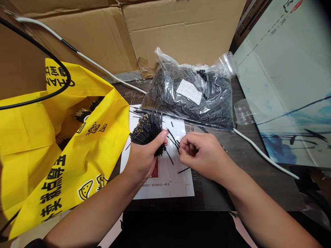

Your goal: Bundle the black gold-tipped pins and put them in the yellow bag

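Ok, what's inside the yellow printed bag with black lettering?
Inside the yellow bag, black, gold-tipped bundles show partly through the opening. Anything deeper is covered by its front.

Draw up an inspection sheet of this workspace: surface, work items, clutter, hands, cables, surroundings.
Surface: dark table; printed paper under the hands.
Work items: bundle of thin black strands, many gold-tipped; loose strands beside it; clear bag of short black pieces, bearing a white label.
Clutter: two clear cups, one at the clear bag's upper right corner, one to its right.
Hands: left hand grips the bundle; right hand has its fingers closed by the loose strands, grip unclear.
Cables: white cable, showing on both sides of the clear bag; black cable before the yellow bag.
Surroundings: cardboard behind; printed panel at right.
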{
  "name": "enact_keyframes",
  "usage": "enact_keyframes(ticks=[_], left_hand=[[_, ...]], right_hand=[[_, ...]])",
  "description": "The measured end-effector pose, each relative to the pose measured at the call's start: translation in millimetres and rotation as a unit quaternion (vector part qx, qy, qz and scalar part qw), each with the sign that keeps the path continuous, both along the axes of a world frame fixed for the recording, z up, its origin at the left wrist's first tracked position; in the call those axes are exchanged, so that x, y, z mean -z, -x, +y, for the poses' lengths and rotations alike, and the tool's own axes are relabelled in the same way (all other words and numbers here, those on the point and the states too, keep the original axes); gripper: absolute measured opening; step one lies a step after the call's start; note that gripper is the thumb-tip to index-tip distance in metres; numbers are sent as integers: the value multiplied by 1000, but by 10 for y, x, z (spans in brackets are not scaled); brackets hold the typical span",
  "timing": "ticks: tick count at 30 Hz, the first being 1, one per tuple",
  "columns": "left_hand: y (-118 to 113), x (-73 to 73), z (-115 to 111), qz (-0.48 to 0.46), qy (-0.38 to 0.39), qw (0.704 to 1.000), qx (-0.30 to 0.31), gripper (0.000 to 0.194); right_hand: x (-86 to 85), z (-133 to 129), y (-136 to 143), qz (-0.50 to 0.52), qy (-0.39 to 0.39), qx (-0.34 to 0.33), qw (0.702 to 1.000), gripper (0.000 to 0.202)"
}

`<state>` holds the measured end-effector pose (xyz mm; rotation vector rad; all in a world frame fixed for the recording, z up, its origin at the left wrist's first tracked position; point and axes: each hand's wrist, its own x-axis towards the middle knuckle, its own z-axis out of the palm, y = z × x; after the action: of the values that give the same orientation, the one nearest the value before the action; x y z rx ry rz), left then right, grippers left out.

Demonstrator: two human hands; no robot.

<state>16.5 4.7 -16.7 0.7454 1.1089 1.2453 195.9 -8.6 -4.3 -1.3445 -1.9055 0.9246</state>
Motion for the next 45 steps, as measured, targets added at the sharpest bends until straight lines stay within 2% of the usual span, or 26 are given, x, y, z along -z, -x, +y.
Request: enact_keyframes(ticks=[9,15,20,24,27,29,32,36,41,45], left_hand=[[0,-13,-4,10,-13,999,30,13],[3,-2,-5,10,-27,999,24,10],[9,5,-16,42,-27,999,14,10],[16,10,-27,54,-26,998,8,11],[29,6,-31,60,-27,998,16,11],[40,1,-31,66,-28,997,19,12],[52,0,-30,69,-21,997,15,14],[54,14,-31,51,-6,999,9,16],[70,16,-22,43,-35,998,15,19],[82,-2,-10,42,-41,998,19,11]], right_hand=[[26,19,-13,8,-22,-7,1000,12],[16,16,-8,41,12,-12,999,12],[24,9,-2,27,-39,5,999,11],[24,6,0,30,-28,1,999,11],[20,-2,-8,39,7,4,999,10],[12,-10,-17,54,58,4,997,8],[-13,-16,-32,84,151,4,985,6],[-60,1,-54,125,228,4,966,3],[-84,34,-112,154,290,2,945,3],[-75,51,-136,169,312,-2,935,3]])
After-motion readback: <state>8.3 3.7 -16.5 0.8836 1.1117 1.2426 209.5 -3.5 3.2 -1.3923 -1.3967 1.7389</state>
